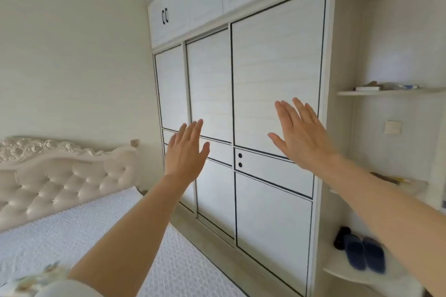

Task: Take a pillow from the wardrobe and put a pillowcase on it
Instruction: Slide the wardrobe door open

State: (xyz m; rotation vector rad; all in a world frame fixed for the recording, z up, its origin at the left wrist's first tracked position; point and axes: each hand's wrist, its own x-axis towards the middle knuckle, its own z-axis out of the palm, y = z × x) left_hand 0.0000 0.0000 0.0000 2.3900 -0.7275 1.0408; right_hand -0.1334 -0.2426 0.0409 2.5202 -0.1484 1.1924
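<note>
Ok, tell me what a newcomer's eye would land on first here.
First, the two open, empty hands raised mid-frame: the left hand and the right hand, both in front of the white wardrobe, whose sliding doors are shut. Next, the tufted headboard and the bed at lower left. Then the dark blue slippers on the low shelf at lower right.
</note>
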